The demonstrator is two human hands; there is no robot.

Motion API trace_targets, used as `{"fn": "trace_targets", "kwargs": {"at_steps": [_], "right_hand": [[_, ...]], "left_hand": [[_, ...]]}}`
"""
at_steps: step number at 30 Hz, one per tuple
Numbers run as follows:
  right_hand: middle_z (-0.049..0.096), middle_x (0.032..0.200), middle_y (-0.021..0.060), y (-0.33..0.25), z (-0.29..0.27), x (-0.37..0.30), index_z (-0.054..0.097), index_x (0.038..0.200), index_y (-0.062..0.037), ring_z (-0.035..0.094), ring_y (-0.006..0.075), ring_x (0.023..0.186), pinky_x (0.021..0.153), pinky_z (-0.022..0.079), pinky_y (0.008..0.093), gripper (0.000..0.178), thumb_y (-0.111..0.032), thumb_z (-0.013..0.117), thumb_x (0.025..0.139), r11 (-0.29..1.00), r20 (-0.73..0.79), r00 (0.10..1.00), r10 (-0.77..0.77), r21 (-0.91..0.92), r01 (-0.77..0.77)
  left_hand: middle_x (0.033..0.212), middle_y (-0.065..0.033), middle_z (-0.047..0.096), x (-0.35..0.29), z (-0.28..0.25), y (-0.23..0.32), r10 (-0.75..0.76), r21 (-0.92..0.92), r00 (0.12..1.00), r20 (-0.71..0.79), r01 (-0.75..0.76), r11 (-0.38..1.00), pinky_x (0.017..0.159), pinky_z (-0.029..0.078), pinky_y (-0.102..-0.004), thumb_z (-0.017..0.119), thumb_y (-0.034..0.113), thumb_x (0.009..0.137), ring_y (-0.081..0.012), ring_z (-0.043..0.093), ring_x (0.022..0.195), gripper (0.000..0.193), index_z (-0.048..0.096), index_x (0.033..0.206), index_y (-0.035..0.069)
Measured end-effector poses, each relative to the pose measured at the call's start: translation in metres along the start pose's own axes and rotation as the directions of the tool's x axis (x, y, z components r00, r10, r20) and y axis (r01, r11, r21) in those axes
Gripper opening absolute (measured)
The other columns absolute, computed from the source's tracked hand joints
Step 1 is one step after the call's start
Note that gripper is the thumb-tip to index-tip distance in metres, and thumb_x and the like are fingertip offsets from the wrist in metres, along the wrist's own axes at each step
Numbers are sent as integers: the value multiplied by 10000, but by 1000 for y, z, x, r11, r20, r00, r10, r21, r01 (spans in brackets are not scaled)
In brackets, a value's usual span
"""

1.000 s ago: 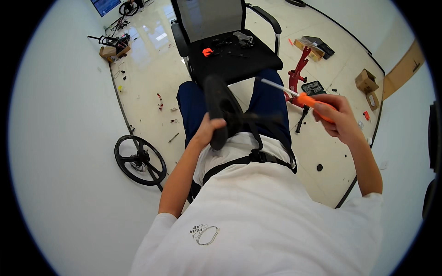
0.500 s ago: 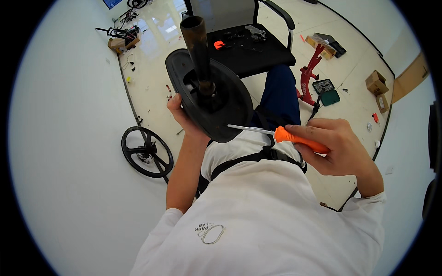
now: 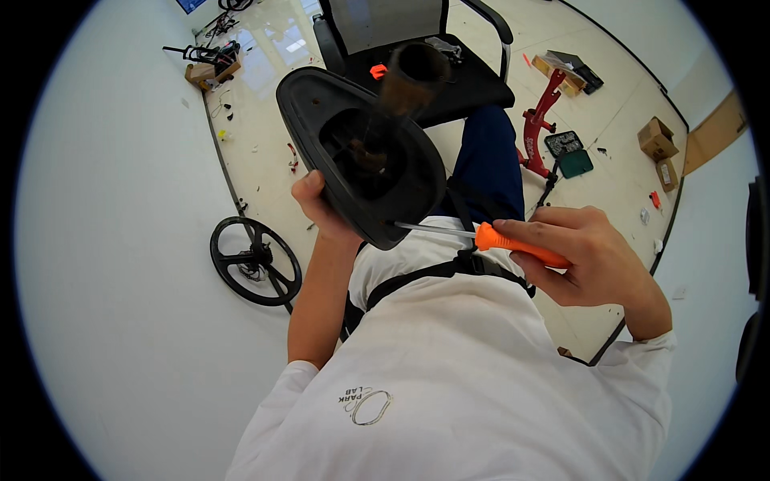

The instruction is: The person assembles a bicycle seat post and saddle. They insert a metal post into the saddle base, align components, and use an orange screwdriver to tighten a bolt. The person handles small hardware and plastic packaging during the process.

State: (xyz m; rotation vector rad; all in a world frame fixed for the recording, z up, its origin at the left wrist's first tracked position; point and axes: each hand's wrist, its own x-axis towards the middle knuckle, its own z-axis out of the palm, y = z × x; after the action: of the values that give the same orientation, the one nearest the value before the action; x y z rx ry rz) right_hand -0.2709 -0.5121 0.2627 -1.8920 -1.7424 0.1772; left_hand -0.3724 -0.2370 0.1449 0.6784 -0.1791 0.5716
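A black bicycle saddle [image 3: 317, 108] is held underside up, its rusty seat post [image 3: 413, 80] rising from the recess in the middle. My left hand [image 3: 325, 210] grips the saddle's left edge; most of its fingers are hidden behind it. In my right hand [image 3: 589, 252] is a screwdriver [image 3: 513, 240] with an orange handle, fingers wrapped round it. Its metal shaft points left, and the tip meets the saddle underside by the near end. Whether a screw sits under the tip I cannot make out.
Ahead stands a black office chair [image 3: 481, 88] with small parts and an orange piece on its seat. A black wheel [image 3: 255, 260] leans at the left wall. To the right lie a red bike frame part [image 3: 536, 128], a green case [image 3: 576, 163] and cardboard boxes [image 3: 658, 140].
The saddle has tilted in my left hand, so the seat post now leans right and toward me and more of the recess shows. The screwdriver tip has shifted slightly left with it.
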Motion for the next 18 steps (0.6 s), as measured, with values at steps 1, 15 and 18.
{"fn": "trace_targets", "kwargs": {"at_steps": [1, 15, 18], "right_hand": [[554, 639, 71, 0, 0, 0, 696, 1153, -12, 524, 198, 501, 466, 378, 309, 402, 11, 711, 752, 1000, 1, 1000, 1, 2, -1], [530, 673, 46, -3, -3, 0, 687, 1151, -3, 510, 173, 494, 431, 390, 289, 373, -15, 716, 779, 966, 107, 989, -99, -227, 121], [488, 676, 29, -12, -4, 1, 687, 1137, 21, 470, 125, 494, 396, 357, 248, 361, -20, 714, 779, 819, 230, 941, -247, -469, 330]], "left_hand": [[1286, -171, 608, 0, 0, -1, -1, 7, 1000, -2, 1, 1000, 974, 528, -402, 558, 431, 809, -286, 630, 1117, 690, 501, 1337, -9], [1261, -173, 601, -10, -11, 0, -153, -48, 979, 136, 160, 986, 976, 514, -386, 676, 340, 756, -280, 613, 1123, 715, 478, 1336, -29], [1241, -157, 602, -13, -13, -4, -229, 87, 973, 33, 226, 970, 992, 498, -376, 681, 337, 742, -272, 602, 1133, 715, 484, 1326, -25]]}}
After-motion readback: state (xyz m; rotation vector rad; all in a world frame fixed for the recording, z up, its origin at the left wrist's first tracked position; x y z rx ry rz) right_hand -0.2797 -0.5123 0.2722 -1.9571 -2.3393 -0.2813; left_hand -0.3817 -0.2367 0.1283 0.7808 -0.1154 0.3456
